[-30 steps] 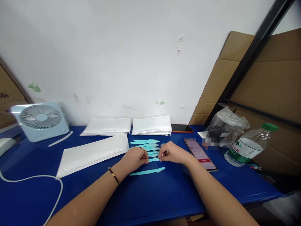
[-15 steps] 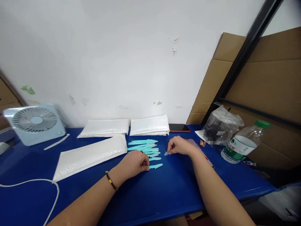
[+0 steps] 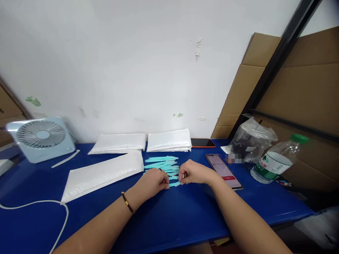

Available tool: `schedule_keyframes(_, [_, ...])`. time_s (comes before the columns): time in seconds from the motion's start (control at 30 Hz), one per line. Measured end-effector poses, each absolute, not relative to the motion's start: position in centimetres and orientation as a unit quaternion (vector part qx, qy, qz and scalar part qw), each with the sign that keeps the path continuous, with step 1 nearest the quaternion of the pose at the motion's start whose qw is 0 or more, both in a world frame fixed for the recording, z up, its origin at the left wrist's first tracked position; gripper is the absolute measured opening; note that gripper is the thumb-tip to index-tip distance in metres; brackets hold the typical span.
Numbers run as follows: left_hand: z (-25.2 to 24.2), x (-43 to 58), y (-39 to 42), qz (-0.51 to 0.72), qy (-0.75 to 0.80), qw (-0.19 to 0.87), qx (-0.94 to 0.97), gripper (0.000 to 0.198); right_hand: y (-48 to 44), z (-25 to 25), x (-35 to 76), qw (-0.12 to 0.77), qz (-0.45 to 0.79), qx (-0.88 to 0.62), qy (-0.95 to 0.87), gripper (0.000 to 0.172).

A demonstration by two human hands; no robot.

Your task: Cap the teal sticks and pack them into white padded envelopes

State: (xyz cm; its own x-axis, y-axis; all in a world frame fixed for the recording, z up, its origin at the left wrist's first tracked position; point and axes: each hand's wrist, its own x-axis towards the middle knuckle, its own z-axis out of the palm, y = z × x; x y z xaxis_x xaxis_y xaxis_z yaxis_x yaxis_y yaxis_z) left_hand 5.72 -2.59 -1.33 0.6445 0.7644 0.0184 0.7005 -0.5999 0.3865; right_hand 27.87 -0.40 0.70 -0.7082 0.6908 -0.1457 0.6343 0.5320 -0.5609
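Observation:
Several teal plastic knife-shaped pieces [image 3: 162,163] lie in a loose pile on the blue table [image 3: 169,218]. My left hand [image 3: 153,181], with a ring and a dark bracelet, is curled and pinches one end of a teal piece [image 3: 174,184] at the near edge of the pile. My right hand [image 3: 194,173] is curled too and pinches the other end of the same piece, with a small clear bit showing at its fingertips. Both hands rest on the table, almost touching.
White padded mailers: one [image 3: 103,174] lies to the left, two stacks [image 3: 118,143] [image 3: 169,141] sit by the wall. A small fan [image 3: 42,137], white cable [image 3: 34,204], two phones [image 3: 224,171] [image 3: 202,143], a plastic bag [image 3: 251,139], a water bottle [image 3: 278,158] and cardboard [image 3: 304,88] surround the area.
My right hand went out to the right with a small clear bit, then came back to the teal piece held by my left hand. The loose teal piece in front is gone from its spot.

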Motion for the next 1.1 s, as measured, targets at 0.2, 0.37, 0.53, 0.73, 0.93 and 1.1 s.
schedule_keyframes(0.2, [-0.9, 4.7, -1.9, 0.155, 0.436, 0.083, 0.883, 0.080, -0.2, 0.5, 28.0, 0.120, 0.203, -0.390, -0.890, 0.082])
schedule_keyframes(0.37, [-1.9, 3.7, 0.2, 0.095, 0.491, 0.061, 0.864, 0.120, 2.0, -1.3, 27.7, 0.110, 0.228, -0.395, -0.883, 0.121])
schedule_keyframes(0.53, [-1.5, 4.6, 0.0, 0.085, 0.475, 0.046, 0.874, 0.074, 2.5, -1.8, 27.2, 0.132, 0.222, -0.358, -0.897, 0.089])
schedule_keyframes(0.73, [-1.0, 6.5, -1.8, 0.073, 0.446, -0.001, 0.892, 0.021, 0.4, -1.0, 25.9, 0.115, 0.135, -0.355, -0.918, 0.035])
schedule_keyframes(0.93, [-1.8, 7.6, -2.2, 0.080, 0.461, 0.013, 0.884, 0.017, -0.6, -1.0, 24.2, 0.014, 0.014, -0.427, -0.904, 0.029])
schedule_keyframes(1.1, [-0.7, 7.9, -2.0, 0.156, 0.495, 0.055, 0.853, 0.022, -2.0, 4.8, 24.4, 0.023, -0.052, -0.448, -0.892, 0.028])
